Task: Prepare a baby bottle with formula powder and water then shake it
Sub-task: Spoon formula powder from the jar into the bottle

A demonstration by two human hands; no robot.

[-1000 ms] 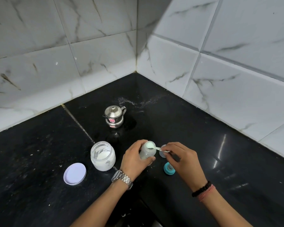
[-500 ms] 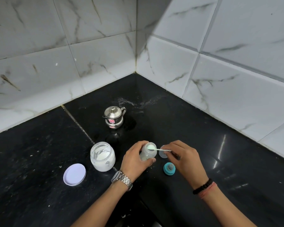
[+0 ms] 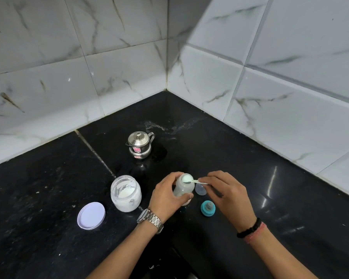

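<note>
Little has moved: the spoon [image 3: 197,181] still lies level over the upright bottle [image 3: 183,188], its bowl at the mouth, right hand [image 3: 228,196] pinching its handle, left hand [image 3: 165,200] gripping the bottle right of the jar [image 3: 126,193].

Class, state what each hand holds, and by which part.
Left hand wraps the bottle around its body; right hand pinches the spoon by its handle.

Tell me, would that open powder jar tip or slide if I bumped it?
The powder jar looks squat and wide, so probably hard to tip. It seems partly full, likely light enough to slide on the glossy countertop. Lidless, it could spill.
</note>
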